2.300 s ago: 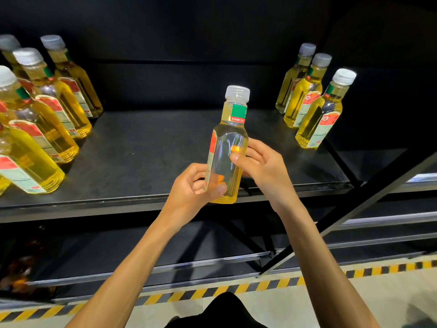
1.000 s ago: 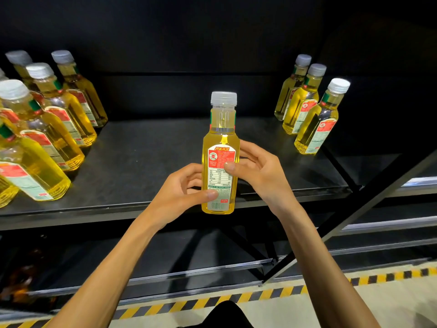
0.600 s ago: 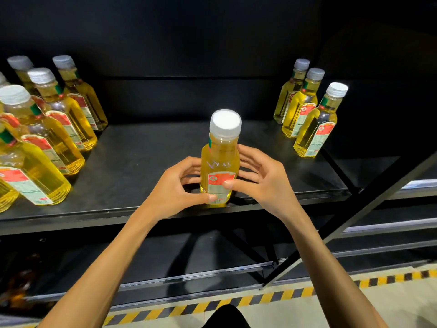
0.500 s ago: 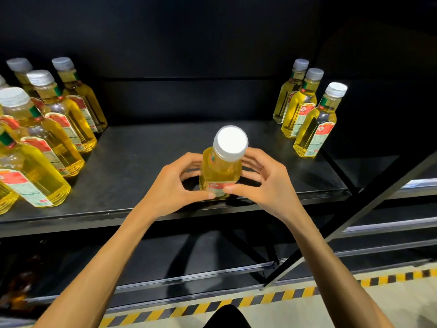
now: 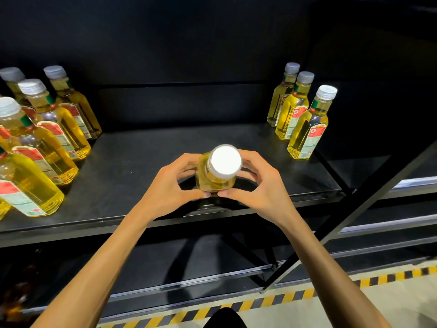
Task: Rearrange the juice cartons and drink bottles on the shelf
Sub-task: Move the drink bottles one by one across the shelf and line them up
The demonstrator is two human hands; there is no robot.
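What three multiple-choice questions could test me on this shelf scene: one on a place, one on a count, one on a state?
1. Where is the held bottle?
A. Over the middle of the shelf, near its front edge.
B. Among the bottles at the left.
C. On the floor.

2. How many right-hand bottles stand in a group?
A. Two.
B. Three.
C. Five.

3. What grips the held bottle?
A. One hand only.
B. Nothing.
C. Both hands.

Answers:
1 A: it is between the two groups, by the front lip.
2 B: three stand there, one behind another.
3 C: the left hand and right hand curl round its sides.
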